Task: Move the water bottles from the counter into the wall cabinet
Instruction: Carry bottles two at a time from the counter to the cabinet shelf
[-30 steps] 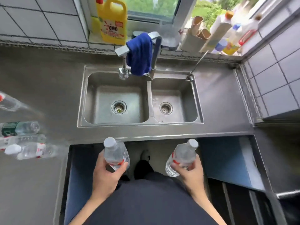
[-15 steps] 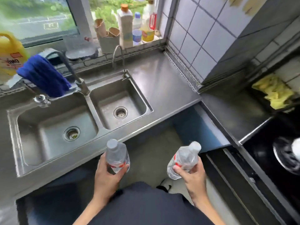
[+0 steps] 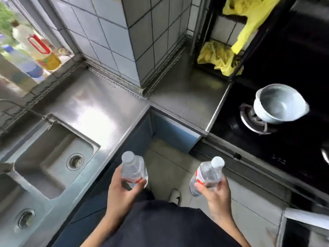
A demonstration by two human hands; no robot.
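My left hand grips a clear water bottle with a white cap and a red-and-white label, held upright in front of my body. In my right hand is a second water bottle of the same kind, tilted slightly to the right. Both bottles hang above the floor, just off the front edge of the steel counter. No wall cabinet is in view.
A double steel sink lies at the left. To the right is a black gas hob with a pale blue pot on a burner. Yellow plastic bags sit on a rack behind. Bottles stand on the windowsill.
The view has swung right: the sink slid to the left, the hob and pot came into view. The bottles lying on the left counter are out of sight. Both hands keep their bottles.
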